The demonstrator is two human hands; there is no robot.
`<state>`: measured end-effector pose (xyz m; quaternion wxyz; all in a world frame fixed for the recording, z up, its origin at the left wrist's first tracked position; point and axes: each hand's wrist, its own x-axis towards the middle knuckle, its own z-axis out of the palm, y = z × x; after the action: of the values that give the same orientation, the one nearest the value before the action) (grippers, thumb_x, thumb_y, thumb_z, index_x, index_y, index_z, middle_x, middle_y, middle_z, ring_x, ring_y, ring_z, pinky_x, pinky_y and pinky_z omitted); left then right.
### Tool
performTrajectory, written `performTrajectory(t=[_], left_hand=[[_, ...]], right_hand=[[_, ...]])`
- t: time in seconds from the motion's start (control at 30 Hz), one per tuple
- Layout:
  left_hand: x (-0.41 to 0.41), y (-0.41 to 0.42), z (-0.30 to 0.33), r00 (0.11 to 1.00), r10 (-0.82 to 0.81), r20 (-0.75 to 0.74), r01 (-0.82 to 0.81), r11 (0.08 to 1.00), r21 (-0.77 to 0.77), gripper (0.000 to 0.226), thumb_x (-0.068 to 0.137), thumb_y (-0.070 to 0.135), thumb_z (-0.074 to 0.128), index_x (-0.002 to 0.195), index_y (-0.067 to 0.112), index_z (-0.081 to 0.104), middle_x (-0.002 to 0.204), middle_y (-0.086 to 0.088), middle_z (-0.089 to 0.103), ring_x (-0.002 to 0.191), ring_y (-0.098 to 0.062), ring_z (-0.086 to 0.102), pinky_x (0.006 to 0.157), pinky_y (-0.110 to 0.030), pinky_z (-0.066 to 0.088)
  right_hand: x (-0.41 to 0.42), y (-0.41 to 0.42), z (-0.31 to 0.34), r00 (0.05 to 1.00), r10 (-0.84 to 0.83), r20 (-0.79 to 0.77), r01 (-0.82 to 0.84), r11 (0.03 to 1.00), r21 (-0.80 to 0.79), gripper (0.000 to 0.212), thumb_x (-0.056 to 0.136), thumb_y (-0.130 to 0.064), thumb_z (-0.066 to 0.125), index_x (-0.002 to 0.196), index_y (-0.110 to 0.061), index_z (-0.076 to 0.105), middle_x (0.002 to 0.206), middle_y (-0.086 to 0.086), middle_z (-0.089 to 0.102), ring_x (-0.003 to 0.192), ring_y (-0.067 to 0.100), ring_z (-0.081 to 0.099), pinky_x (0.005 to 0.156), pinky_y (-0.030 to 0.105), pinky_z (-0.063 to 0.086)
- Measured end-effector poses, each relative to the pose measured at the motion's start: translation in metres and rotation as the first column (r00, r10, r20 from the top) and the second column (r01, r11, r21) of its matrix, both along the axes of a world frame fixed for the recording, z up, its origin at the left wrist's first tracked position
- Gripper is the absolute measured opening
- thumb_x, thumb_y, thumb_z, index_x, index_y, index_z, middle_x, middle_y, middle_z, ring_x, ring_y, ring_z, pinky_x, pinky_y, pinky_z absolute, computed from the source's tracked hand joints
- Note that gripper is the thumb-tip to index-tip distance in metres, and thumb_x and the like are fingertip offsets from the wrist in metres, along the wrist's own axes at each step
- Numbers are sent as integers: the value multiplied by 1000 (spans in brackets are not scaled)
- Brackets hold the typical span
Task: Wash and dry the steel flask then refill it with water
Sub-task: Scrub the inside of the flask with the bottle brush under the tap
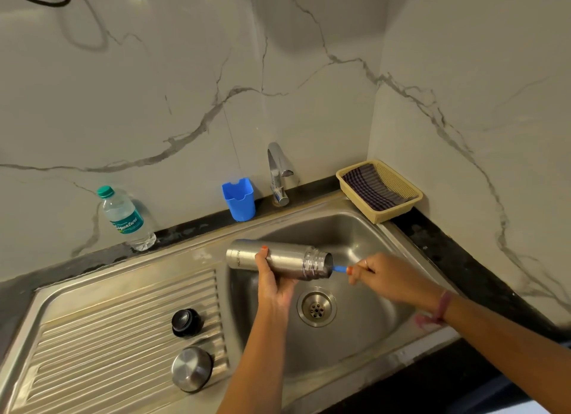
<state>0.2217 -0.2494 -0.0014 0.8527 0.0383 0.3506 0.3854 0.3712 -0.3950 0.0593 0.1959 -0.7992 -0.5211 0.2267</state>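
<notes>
A plastic water bottle [125,217] with a green cap stood at far left on the dark counter against the marble-patterned wall. Below it, on the ribbed steel draining board [92,336], lay a black stopper [186,322] and, nearer the camera, a steel cap [192,368], the two close together but apart. A blue plastic holder [239,198] sat on the counter behind the sink, just left of the chrome tap [278,174].

Over the basin of the steel sink [370,234], the steel flask [278,260] was held on its side, its base pointing left and its open threaded mouth pointing right, clear of the basin floor and above the drain [316,308]. The left hand [273,282] was wrapped around the flask's middle from beneath, thumb over the top. The right hand [386,276], a thread band at its wrist, was closed around a blue-handled brush [340,269], whose visible end ran into the flask's mouth; the part inside was hidden.

At far right, in the corner of the counter, a yellow plastic basket [398,209] held a dark striped cloth [369,186].
</notes>
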Motion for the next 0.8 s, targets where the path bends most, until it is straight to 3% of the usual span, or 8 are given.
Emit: performTrajectory(t=[0.07, 0.17, 0.23, 0.33, 0.4, 0.5, 0.7, 0.8], left_hand=[[0, 1, 0, 999, -24, 23, 24, 1000, -19, 49, 90, 24, 68, 131, 12, 44, 121, -24, 62, 110, -42, 60, 99, -64, 43], [2, 2, -2, 998, -56, 13, 56, 998, -33, 50, 89, 21, 69, 131, 11, 44, 123, -26, 60, 115, -44, 58, 107, -67, 37], [2, -3, -2, 998, -58, -23, 58, 998, -28, 47, 89, 18, 69, 129, 9, 44, 119, -25, 61, 111, -42, 59, 107, -65, 38], [0, -6, -5, 996, -71, -60, 71, 997, -5, 42, 92, 18, 66, 126, 8, 44, 115, -24, 61, 105, -40, 61, 104, -63, 41], [-3, -7, -7, 996, -73, -51, 73, 997, -2, 41, 93, 16, 65, 128, 8, 44, 118, -25, 61, 107, -42, 60, 106, -64, 40], [-3, -7, -3, 993, -110, -49, 111, 994, 15, 37, 93, 14, 63, 125, 9, 44, 121, -28, 58, 107, -44, 59, 102, -69, 40], [3, -16, 8, 985, -140, -98, 141, 990, -2, 29, 91, 18, 68, 110, 10, 48, 109, -23, 63, 96, -39, 62, 82, -66, 45], [1, -17, 5, 988, -139, -67, 139, 990, -7, 29, 91, 21, 69, 109, 10, 48, 111, -24, 63, 98, -40, 62, 85, -68, 44]], right_hand=[[3, -9, -1, 922, 66, 380, -111, 989, 99, 36, 101, -38, 36, 99, -21, 68, 54, -8, 45, 41, 3, 34, 41, 14, 35], [-2, -21, -12, 833, 119, 540, -151, 988, 15, 52, 101, -39, 25, 102, -14, 70, 50, -8, 34, 35, 3, 25, 31, 18, 30], [-9, -18, -25, 901, 59, 430, -72, 997, 14, 42, 102, -41, 28, 98, -20, 64, 53, -8, 38, 41, 4, 33, 40, 18, 32], [-4, -10, -23, 998, -31, -48, 27, 996, -84, 34, 100, -40, 39, 80, -27, 62, 60, -6, 47, 50, 4, 39, 50, 18, 32], [2, -12, -14, 999, -27, 37, 30, 996, -89, 32, 101, -39, 38, 89, -26, 64, 61, -7, 47, 50, 4, 39, 50, 16, 32], [2, -21, -12, 864, 51, 501, -84, 996, 43, 37, 102, -39, 31, 119, -20, 58, 58, -7, 40, 45, 4, 37, 44, 17, 35], [6, -11, -15, 993, -18, -113, 0, 989, -151, 30, 100, -39, 41, 88, -26, 66, 63, -7, 49, 54, 6, 43, 54, 18, 34], [3, -16, -9, 999, -10, 45, 16, 989, -149, 31, 101, -40, 36, 96, -25, 63, 61, -7, 46, 50, 5, 40, 49, 17, 33]])
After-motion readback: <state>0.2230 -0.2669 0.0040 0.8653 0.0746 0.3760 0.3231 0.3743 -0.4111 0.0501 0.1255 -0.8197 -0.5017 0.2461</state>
